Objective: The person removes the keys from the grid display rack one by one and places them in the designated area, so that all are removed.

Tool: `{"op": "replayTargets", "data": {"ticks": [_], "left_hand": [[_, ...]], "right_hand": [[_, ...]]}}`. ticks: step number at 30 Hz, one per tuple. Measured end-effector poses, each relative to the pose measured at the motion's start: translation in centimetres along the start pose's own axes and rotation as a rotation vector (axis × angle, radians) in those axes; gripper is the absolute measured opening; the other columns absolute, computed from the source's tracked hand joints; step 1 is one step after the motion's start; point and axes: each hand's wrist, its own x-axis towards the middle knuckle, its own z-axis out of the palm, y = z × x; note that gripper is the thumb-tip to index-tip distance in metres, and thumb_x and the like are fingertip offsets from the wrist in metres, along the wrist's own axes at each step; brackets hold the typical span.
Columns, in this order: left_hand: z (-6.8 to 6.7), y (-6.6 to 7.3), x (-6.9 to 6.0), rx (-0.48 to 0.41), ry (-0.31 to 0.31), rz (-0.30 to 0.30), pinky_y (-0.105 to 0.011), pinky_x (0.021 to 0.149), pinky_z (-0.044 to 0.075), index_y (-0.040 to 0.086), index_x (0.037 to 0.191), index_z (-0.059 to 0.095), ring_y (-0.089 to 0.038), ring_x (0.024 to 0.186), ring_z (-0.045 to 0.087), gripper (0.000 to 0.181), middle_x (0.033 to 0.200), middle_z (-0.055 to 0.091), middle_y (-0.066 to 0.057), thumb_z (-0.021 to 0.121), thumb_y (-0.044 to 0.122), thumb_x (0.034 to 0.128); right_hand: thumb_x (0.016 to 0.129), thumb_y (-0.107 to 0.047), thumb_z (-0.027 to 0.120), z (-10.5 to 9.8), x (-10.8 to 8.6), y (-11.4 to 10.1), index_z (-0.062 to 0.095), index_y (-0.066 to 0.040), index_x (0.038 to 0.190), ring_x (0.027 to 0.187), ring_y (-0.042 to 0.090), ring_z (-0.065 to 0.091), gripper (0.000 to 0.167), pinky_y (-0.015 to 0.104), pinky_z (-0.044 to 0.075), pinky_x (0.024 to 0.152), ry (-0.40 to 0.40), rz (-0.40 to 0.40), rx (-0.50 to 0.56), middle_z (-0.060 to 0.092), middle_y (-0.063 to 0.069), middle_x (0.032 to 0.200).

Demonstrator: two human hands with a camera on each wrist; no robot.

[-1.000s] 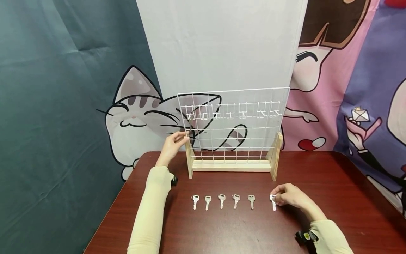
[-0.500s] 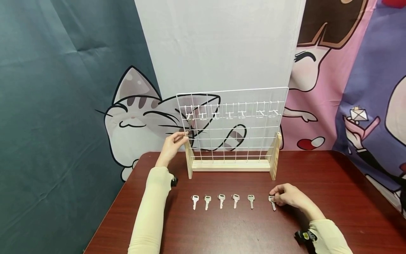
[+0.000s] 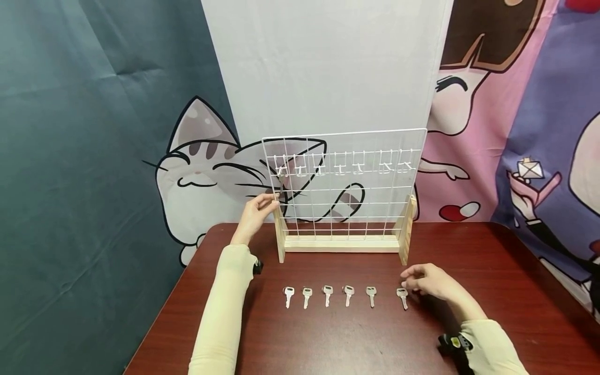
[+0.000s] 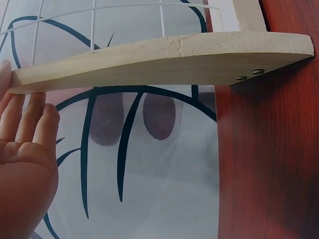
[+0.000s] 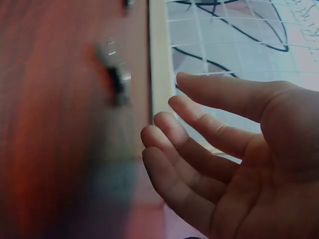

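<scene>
At the left end of the white wire grid rack (image 3: 330, 189), my left hand (image 3: 253, 214) pinches the top of the wooden side support (image 3: 279, 237). In the left wrist view, that support (image 4: 169, 59) lies between the thumb and the fingers. My right hand (image 3: 433, 284), fingers loosely bent and holding nothing, is just above and right of a silver key (image 3: 402, 298) lying on the table. The right wrist view shows the open palm (image 5: 224, 159) apart from a blurred key (image 5: 115, 79). Farther left, several more keys (image 3: 348, 296) lie in a row, heads toward the rack.
White hooks (image 3: 358, 167) line the upper part of the grid. Something key-like (image 3: 282, 180) hangs at the leftmost hook. The rack's wooden base (image 3: 342, 244) stands on the reddish-brown table (image 3: 328, 344), before a cloth backdrop (image 3: 328, 67) with cartoon figures.
My right hand has let go of the rightmost key and drawn slightly up and away from it. That key stays on the table. My left hand keeps its grip on the rack.
</scene>
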Motion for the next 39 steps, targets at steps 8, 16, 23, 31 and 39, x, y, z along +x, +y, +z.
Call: {"op": "replayTargets", "data": {"ticks": [8,16,23,31,39], "left_hand": [[-0.4,-0.1,-0.1,-0.014,0.0,-0.016,-0.041,0.115,0.039,-0.006,0.129,0.062,-0.028,0.133,0.053,0.037,0.141,0.059,-0.015,0.068,0.014,0.0987],[0.0,0.0,0.0,0.004,0.026,-0.016,-0.037,0.113,0.042,-0.001,0.124,0.065,-0.025,0.13,0.057,0.03,0.139,0.059,-0.018,0.068,0.012,0.0981],[0.2,0.8,-0.3,-0.014,0.008,-0.006,-0.038,0.113,0.043,-0.004,0.124,0.065,-0.027,0.13,0.057,0.031,0.138,0.06,-0.02,0.068,0.012,0.0979],[0.4,-0.2,-0.1,0.007,0.015,-0.015,-0.037,0.112,0.043,-0.002,0.124,0.065,-0.024,0.13,0.057,0.033,0.137,0.061,-0.017,0.07,0.016,0.0976],[0.2,0.1,-0.1,0.012,0.008,-0.025,-0.038,0.113,0.043,0.002,0.125,0.066,-0.023,0.13,0.056,0.032,0.137,0.062,-0.016,0.07,0.019,0.0977]], "right_hand": [[0.091,-0.015,0.075,-1.3,1.4,-3.0,0.07,0.005,0.115,0.077,0.02,0.065,0.031,0.027,0.055,0.064,0.051,-0.114,-0.043,0.073,0.007,0.094],[0.094,-0.018,0.073,-2.3,3.9,-7.5,0.072,-0.003,0.118,0.092,0.017,0.067,0.028,0.023,0.054,0.078,0.185,-0.179,-0.039,0.074,0.013,0.106],[0.098,-0.021,0.069,-2.0,6.0,-11.3,0.068,0.0,0.126,0.094,0.017,0.07,0.035,0.027,0.059,0.079,0.221,-0.215,0.095,0.071,0.018,0.116],[0.098,-0.024,0.069,-0.4,8.0,-14.5,0.065,-0.001,0.131,0.095,0.015,0.07,0.04,0.022,0.058,0.083,0.23,-0.216,0.261,0.068,0.02,0.125],[0.101,-0.018,0.064,1.5,9.9,-17.0,0.062,0.003,0.134,0.112,0.036,0.066,0.039,0.026,0.059,0.087,0.198,-0.254,0.332,0.065,0.022,0.129]]}}
